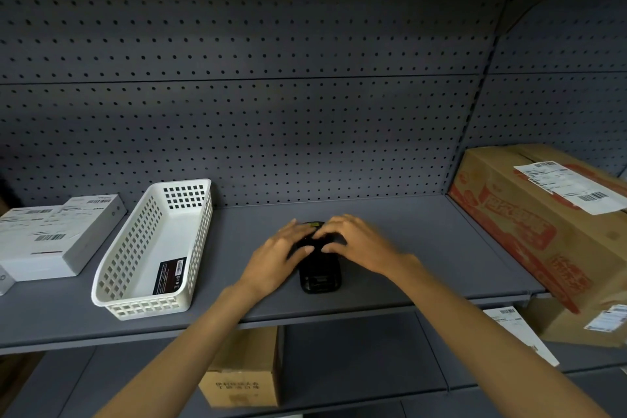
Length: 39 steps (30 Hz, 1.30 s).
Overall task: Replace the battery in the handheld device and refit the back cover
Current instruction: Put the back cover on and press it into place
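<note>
A black handheld device (pixel 319 277) lies flat on the grey shelf (pixel 407 248), its near end showing toward me. My left hand (pixel 280 256) and my right hand (pixel 356 243) both rest on its far half, fingers spread and pressing down, thumbs meeting over the middle. A small yellow-green patch (pixel 315 224) shows at the device's far end between my fingertips. The fingers hide the upper part of the device, so I cannot tell the back cover from the body. A flat black battery pack (pixel 169 276) with a label lies in the white basket.
A white perforated basket (pixel 135 282) stands left of the device. Further left lie white labelled boxes (pixel 44 241). A large cardboard carton (pixel 556 221) fills the shelf's right end. Below the shelf sits a small cardboard box (pixel 244 370). Pegboard forms the back wall.
</note>
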{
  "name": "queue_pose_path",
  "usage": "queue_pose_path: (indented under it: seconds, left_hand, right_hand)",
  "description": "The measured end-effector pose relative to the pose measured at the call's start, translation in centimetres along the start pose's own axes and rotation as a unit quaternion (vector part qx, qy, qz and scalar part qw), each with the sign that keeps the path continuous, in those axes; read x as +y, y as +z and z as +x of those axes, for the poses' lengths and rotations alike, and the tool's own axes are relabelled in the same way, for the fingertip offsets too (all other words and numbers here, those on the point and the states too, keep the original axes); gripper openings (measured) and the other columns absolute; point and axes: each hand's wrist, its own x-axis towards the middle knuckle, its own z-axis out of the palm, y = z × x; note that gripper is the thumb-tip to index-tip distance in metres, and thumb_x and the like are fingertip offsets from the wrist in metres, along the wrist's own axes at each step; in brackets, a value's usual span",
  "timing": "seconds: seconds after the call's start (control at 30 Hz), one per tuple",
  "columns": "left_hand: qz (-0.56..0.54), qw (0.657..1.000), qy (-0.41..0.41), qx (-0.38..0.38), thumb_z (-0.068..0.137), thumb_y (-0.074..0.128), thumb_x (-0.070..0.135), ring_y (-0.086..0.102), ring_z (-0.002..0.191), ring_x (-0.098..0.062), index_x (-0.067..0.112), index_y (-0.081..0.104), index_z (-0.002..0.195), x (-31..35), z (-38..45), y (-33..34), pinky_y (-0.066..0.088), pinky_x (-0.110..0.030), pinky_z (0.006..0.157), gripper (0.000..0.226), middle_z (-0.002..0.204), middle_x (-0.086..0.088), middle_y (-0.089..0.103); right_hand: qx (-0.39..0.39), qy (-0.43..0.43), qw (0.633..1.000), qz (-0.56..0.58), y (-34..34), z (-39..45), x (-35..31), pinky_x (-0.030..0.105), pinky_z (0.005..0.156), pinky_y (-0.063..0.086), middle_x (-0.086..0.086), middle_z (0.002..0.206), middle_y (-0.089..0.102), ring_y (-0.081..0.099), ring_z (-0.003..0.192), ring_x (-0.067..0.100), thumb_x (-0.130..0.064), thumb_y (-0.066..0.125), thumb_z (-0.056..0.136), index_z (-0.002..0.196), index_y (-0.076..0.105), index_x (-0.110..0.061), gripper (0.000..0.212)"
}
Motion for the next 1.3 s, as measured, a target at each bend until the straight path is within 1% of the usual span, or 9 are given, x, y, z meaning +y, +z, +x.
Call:
queue_pose_path:
  seconds: [0.3,0.4,0.57,0.8,0.9,1.03,1.1,1.2,1.3]
  left_hand:
    - [0.093,0.989,0.099,-0.065,0.100,0.022,0.054,0.006,0.148,0.005,0.034,0.034,0.149,-0.9,-2.8,-0.9,0.011,-0.021,0.122,0.055,0.154,0.023,0.030]
    - [0.102,0.985,0.101,-0.097,0.103,0.024,0.046,0.012,0.145,0.008,0.035,0.027,0.151,-1.1,-2.7,-1.2,0.010,-0.018,0.122,0.049,0.156,0.023,0.024]
    - [0.074,0.987,0.104,-0.100,0.104,0.028,0.040,0.019,0.144,0.009,0.034,0.030,0.150,-1.5,-2.7,-1.0,0.009,-0.012,0.119,0.047,0.156,0.022,0.026]
    - [0.074,0.988,0.103,-0.089,0.104,0.028,0.040,0.021,0.144,0.008,0.034,0.032,0.149,-1.7,-2.7,-0.8,0.011,-0.015,0.120,0.046,0.154,0.021,0.029]
    - [0.089,0.987,0.108,-0.080,0.104,0.028,0.043,0.030,0.141,0.007,0.035,0.040,0.146,-1.3,-2.2,-1.4,0.022,-0.019,0.119,0.045,0.150,0.022,0.038]
    - [0.059,0.993,0.095,-0.031,0.102,0.035,0.047,0.044,0.132,0.004,0.034,0.053,0.136,-0.9,-1.4,-1.4,0.039,-0.027,0.110,0.041,0.138,0.020,0.055]
    - [0.056,0.995,0.077,-0.013,0.099,0.039,0.052,0.036,0.138,0.002,0.036,0.046,0.140,-0.9,-0.9,-1.2,0.036,-0.028,0.113,0.045,0.143,0.018,0.050]
    - [0.033,0.998,0.033,-0.048,0.093,0.043,0.061,0.006,0.149,-0.002,0.033,0.025,0.152,-1.1,0.1,-0.9,0.018,-0.027,0.119,0.068,0.158,0.018,0.025]
    - [-0.001,0.998,-0.006,-0.061,0.091,0.041,0.063,-0.003,0.150,-0.007,0.032,0.019,0.154,-1.6,1.1,-0.5,0.013,-0.033,0.122,0.074,0.161,0.017,0.017]
  right_hand:
    - [-0.026,-0.071,0.996,-0.046,-0.2,-4.4,1.7,0.017,0.106,0.029,-0.025,0.146,0.046,0.029,0.139,-0.003,-0.048,0.045,0.100,0.142,0.048,-0.036,0.044]
    - [-0.016,-0.079,0.995,-0.050,0.0,-4.3,1.9,0.017,0.103,0.034,-0.024,0.143,0.049,0.036,0.134,-0.002,-0.046,0.045,0.100,0.141,0.050,-0.035,0.042]
    - [0.019,-0.070,0.997,-0.012,0.9,-4.1,1.9,0.016,0.085,0.046,-0.027,0.135,0.056,0.048,0.106,0.001,-0.046,0.043,0.099,0.136,0.055,-0.035,0.041]
    - [0.027,-0.058,0.998,-0.009,1.3,-4.1,2.0,0.017,0.077,0.048,-0.033,0.132,0.054,0.046,0.100,0.002,-0.045,0.043,0.099,0.136,0.056,-0.036,0.040]
    - [0.012,-0.052,0.998,-0.013,0.9,-3.8,1.9,0.012,0.074,0.041,-0.037,0.127,0.051,0.045,0.102,0.000,-0.039,0.048,0.100,0.135,0.056,-0.038,0.036]
    - [0.010,-0.027,1.000,-0.006,0.1,-3.2,1.4,0.019,0.076,0.042,-0.019,0.115,0.060,0.044,0.105,-0.003,-0.036,0.049,0.100,0.134,0.056,-0.041,0.035]
    - [0.020,-0.015,1.000,0.012,0.0,-2.7,0.8,0.022,0.082,0.042,-0.013,0.110,0.058,0.043,0.109,-0.002,-0.033,0.050,0.100,0.134,0.055,-0.039,0.035]
    - [0.034,-0.006,0.999,0.022,0.3,-1.4,-0.2,0.030,0.099,0.043,-0.010,0.132,0.058,0.041,0.125,0.006,-0.032,0.052,0.099,0.138,0.052,-0.032,0.039]
    - [0.043,-0.007,0.999,0.011,1.3,-0.1,-1.1,0.026,0.105,0.035,-0.009,0.141,0.054,0.040,0.131,0.011,-0.030,0.054,0.099,0.139,0.053,-0.026,0.040]
